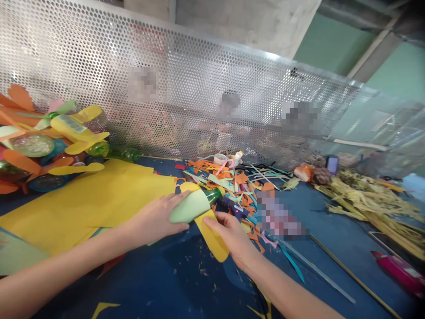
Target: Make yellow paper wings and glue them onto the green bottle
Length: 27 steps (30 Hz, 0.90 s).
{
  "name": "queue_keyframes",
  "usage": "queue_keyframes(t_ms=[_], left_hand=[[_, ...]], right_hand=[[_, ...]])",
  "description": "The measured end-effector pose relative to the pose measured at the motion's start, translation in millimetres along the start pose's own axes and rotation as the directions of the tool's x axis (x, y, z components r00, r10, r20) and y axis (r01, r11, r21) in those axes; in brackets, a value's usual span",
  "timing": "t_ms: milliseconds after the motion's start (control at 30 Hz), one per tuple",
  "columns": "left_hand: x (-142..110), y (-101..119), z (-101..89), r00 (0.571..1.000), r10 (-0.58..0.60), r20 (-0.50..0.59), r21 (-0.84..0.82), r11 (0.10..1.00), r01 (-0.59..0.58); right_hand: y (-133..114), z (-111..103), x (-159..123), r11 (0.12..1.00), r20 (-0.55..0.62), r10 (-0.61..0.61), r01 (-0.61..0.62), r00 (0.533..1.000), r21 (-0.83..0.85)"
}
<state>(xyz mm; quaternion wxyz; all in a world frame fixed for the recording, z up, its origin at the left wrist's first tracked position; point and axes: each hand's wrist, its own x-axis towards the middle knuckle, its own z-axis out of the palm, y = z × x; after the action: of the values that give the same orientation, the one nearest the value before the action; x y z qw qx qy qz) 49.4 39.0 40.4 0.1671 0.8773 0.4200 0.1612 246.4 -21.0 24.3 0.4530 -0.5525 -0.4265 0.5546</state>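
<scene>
My left hand (157, 219) is wrapped round a green plastic bottle (215, 195) lying tilted, its neck and yellowish cap to the right. Pale green paper (191, 207) covers the bottle's body. My right hand (230, 230) pinches a yellow paper strip (214, 237) with a rounded end, thumb on top, just beside the bottle's shoulder. Another rounded yellow piece shows on the far side of the bottle; whether the two are joined is hidden. A dark blue tool (236, 208) with a small red light lies right behind my right hand.
Yellow sheets (109, 195) cover the table's left. Bottle models with paper blades (76, 126) stand behind them. Colourful paper scraps (229, 177) and a small glue bottle (238, 156) lie mid-table. Right are dry husks (375, 195), a stick (352, 270) and a pink case (398, 270). A perforated metal panel (199, 79) borders the back.
</scene>
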Motion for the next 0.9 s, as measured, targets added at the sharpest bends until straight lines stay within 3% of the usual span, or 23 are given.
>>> queue_keyframes(t_ms=[600,900], left_hand=[[-4.5,5.1,6.0,1.000,0.015,-0.003,0.025,1.000,-0.015],[-11.8,11.3,16.1,0.996,0.066,-0.060,0.132,0.990,-0.058]], right_hand=[[0.6,1.7,0.7,1.000,-0.022,0.012,-0.013,1.000,-0.027],[20.0,-0.6,8.9,0.999,0.003,-0.037,0.037,0.999,-0.022]])
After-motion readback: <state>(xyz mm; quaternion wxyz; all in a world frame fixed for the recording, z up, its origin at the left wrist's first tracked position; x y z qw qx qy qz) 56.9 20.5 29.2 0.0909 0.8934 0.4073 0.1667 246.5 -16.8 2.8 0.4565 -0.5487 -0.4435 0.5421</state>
